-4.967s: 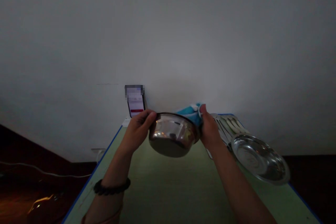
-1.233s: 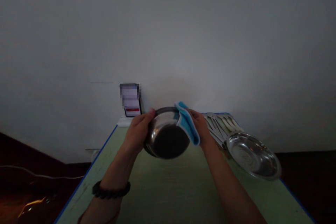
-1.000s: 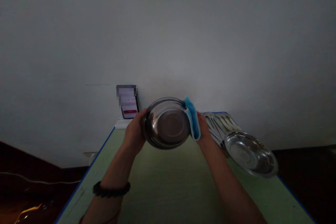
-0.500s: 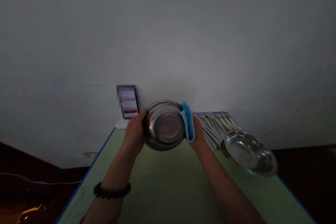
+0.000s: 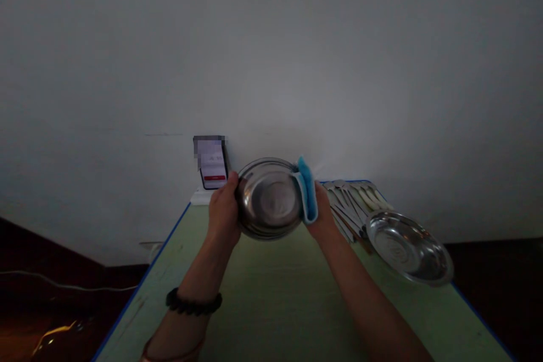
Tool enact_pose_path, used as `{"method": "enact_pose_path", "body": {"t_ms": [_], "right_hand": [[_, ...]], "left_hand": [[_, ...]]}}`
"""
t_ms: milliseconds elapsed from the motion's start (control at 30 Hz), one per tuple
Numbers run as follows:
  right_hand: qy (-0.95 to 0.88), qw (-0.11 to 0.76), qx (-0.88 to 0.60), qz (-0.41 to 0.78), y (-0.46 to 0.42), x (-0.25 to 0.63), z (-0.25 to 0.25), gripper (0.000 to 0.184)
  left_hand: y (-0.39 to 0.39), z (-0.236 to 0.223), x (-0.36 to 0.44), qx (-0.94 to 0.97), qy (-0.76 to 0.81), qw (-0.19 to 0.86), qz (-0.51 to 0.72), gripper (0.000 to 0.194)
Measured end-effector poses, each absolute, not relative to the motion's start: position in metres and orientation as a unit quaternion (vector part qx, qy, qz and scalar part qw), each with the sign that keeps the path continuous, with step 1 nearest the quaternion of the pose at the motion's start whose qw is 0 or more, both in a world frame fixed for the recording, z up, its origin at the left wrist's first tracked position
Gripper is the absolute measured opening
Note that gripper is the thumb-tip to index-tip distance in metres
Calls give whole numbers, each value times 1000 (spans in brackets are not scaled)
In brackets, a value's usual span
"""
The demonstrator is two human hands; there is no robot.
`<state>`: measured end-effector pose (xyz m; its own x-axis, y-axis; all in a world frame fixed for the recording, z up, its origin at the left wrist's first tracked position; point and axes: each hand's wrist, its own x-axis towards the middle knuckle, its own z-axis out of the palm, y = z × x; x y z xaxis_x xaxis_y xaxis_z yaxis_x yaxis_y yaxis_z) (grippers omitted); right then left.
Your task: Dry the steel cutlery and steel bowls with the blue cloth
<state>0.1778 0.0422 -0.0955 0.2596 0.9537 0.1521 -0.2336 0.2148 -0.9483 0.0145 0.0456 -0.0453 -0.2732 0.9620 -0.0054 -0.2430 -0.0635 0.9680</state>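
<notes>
A steel bowl (image 5: 271, 203) is held up above the green table, its outer base turned toward me. My left hand (image 5: 224, 209) grips its left rim, thumb on top. On the right side a folded blue cloth (image 5: 307, 192) lies against the bowl's edge, and my right hand (image 5: 320, 212) is closed around the cloth and that edge. Most of the right fingers are hidden behind the cloth and bowl. A black beaded bracelet (image 5: 194, 302) sits on my left wrist.
A second steel bowl (image 5: 407, 249) stands at the table's right edge. Behind it lie several spoons and other utensils (image 5: 352, 203). At the back left a phone (image 5: 212, 164) leans upright on a white stand (image 5: 201, 197). The wall (image 5: 271, 68) closes off the back.
The whole scene has shifted slightly to the right in view. Both hands keep their hold on the bowl and cloth, and the bowl's tilt differs only a little.
</notes>
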Motion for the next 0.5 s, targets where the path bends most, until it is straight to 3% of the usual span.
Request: {"method": "enact_pose_path", "body": {"t_ms": [167, 333, 400, 500], "right_hand": [[-496, 604, -439, 442, 32, 199, -78, 22], [-705, 433, -444, 344, 18, 206, -55, 31], [-696, 449, -442, 345, 19, 201, -58, 33], [-567, 560, -456, 397, 28, 192, -73, 33]], "left_hand": [[44, -39, 2, 402, 487, 600, 492, 21], [31, -29, -5, 616, 443, 539, 366, 30], [30, -30, -2, 625, 443, 513, 386, 34], [35, -37, 5, 555, 459, 503, 478, 35]]}}
